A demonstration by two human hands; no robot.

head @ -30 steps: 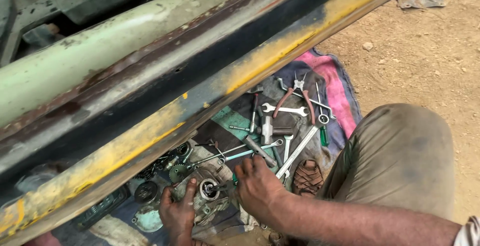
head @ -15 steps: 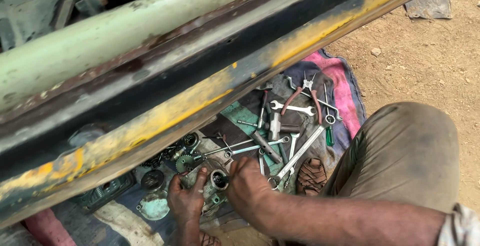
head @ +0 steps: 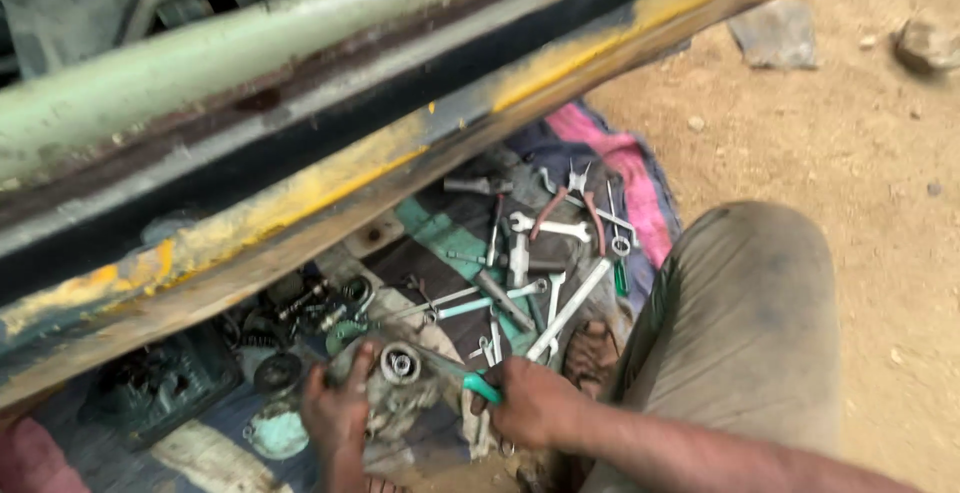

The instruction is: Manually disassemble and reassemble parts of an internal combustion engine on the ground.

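Observation:
My left hand (head: pixel 338 410) grips a grimy round metal part (head: pixel 392 381) with a bearing-like ring in its top, low in the head view. My right hand (head: pixel 530 403) is closed around a teal-handled tool (head: pixel 470 381) whose shaft reaches toward that part. Both hands work over a striped cloth (head: pixel 440 243) spread on the ground. Just above my right hand lie several spanners (head: pixel 548 228), red-handled pliers (head: pixel 572 203) and a long chrome wrench (head: pixel 570 308).
A worn yellow-and-black vehicle beam (head: pixel 330 173) crosses the view diagonally above the cloth, with a pale green panel (head: pixel 230 63) behind it. Dark gears and round parts (head: pixel 300 308) lie left of my hands. My bent knee (head: pixel 745 333) fills the right; bare dirt (head: pixel 860 143) lies beyond.
My right hand has picked up the teal-handled tool and brought it to the metal part. My left hand has kept its hold on the part. The camera has shifted a little.

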